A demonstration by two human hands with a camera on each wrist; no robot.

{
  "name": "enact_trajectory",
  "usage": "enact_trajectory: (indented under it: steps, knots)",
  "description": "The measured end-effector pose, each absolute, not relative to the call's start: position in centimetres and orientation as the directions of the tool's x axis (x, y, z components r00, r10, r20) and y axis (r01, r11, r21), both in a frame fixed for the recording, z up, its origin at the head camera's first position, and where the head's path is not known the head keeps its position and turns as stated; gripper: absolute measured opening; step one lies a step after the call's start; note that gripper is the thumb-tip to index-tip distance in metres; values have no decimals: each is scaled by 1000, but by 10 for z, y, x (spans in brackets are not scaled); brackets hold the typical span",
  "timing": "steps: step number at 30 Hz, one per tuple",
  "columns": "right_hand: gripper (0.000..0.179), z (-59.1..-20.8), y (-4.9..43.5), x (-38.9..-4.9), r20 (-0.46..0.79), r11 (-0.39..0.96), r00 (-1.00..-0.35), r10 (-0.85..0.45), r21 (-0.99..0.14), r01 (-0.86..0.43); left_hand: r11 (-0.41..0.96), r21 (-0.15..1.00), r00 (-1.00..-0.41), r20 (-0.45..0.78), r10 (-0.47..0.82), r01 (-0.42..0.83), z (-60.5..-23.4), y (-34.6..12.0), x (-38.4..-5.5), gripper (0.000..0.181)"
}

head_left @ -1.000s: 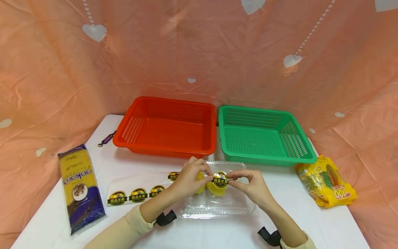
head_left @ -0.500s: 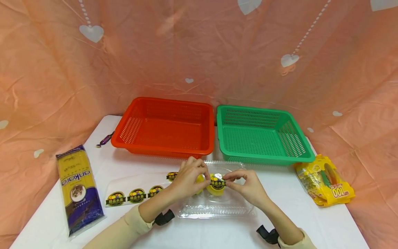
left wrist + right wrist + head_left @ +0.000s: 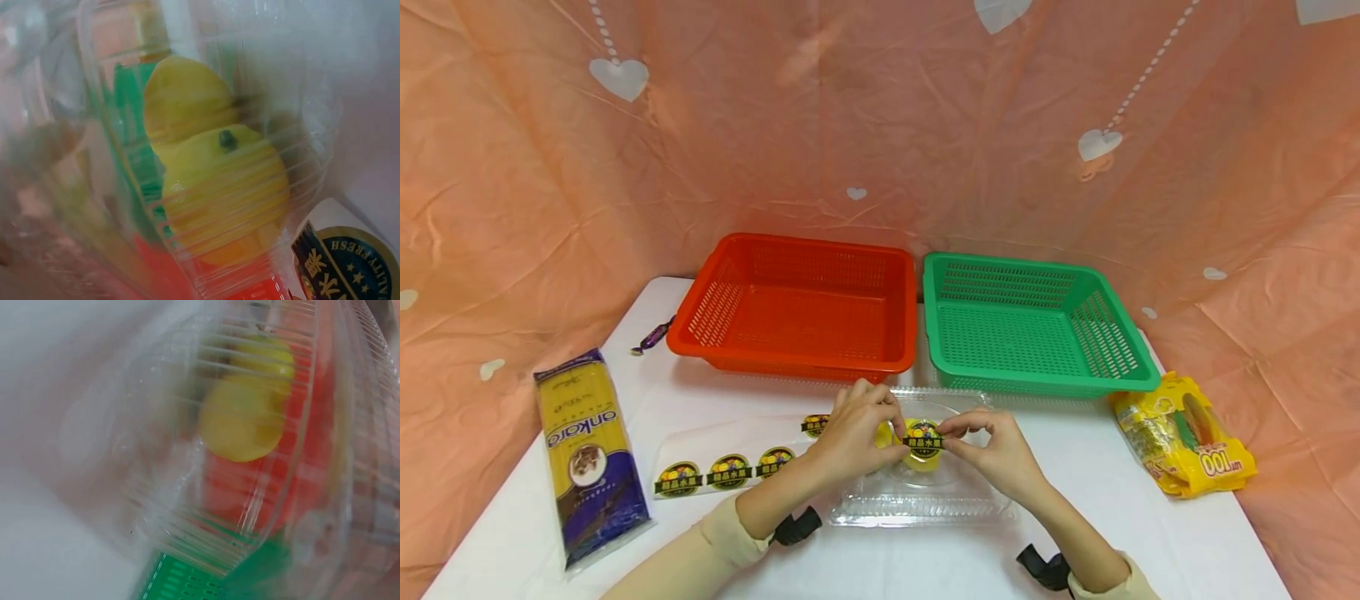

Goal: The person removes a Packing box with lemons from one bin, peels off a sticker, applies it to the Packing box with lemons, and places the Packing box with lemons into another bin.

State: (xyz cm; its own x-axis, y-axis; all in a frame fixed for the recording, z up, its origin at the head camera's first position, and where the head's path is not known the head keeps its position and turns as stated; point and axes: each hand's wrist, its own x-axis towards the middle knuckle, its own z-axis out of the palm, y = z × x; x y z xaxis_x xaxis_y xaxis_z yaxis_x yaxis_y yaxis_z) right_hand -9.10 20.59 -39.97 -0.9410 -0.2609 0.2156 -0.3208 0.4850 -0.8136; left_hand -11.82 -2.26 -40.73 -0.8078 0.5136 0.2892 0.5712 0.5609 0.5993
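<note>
Between my two hands is a round black-and-gold fruit sticker point(image 3: 923, 441), held flat and close over a clear plastic clamshell box point(image 3: 925, 508). My left hand point(image 3: 857, 425) pinches the sticker's left edge; my right hand point(image 3: 996, 450) pinches its right edge between thumb and index finger. Inside the box sit two yellow fruits, partly covered by the sticker and the left hand in the head view. Through the ribbed wall, the left wrist view shows one yellow fruit point(image 3: 225, 194) with a dark green stem nub. The right wrist view shows a yellow fruit point(image 3: 240, 419) too.
A backing sheet point(image 3: 722, 437) with several more stickers lies left of the box. Behind stand a red basket point(image 3: 797, 367) and a green basket point(image 3: 1045, 383). An ankara packet point(image 3: 591, 458) and a purple-wrapped candy point(image 3: 655, 335) lie left, a yellow bag point(image 3: 1183, 437) right.
The sticker has come down slightly towards the box, with both hands following. The fingers keep their grip at its edges, and the head view has shifted a little.
</note>
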Motion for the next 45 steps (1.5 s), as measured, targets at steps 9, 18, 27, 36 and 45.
enact_trajectory:
  steps: [9,18,27,36,45]
  knots:
    - [18,-402,204,-91,245,482,-938,-244,-809,-336,567,592,-809,291,511,572,-408,-22,-118,19]
    - [23,-406,202,-89,307,485,-924,-228,-787,-381,579,557,-797,323,510,595,-409,-21,-118,19]
    - [42,-407,198,-87,307,545,-925,-225,-747,-381,605,514,-792,336,510,608,-410,-20,-119,23]
    - [58,-407,194,-87,320,596,-902,-292,-676,-433,608,505,-788,330,520,613,-410,-19,-121,26]
    - [55,-412,189,-87,336,620,-897,-286,-649,-441,592,527,-788,329,520,610,-411,-20,-121,25]
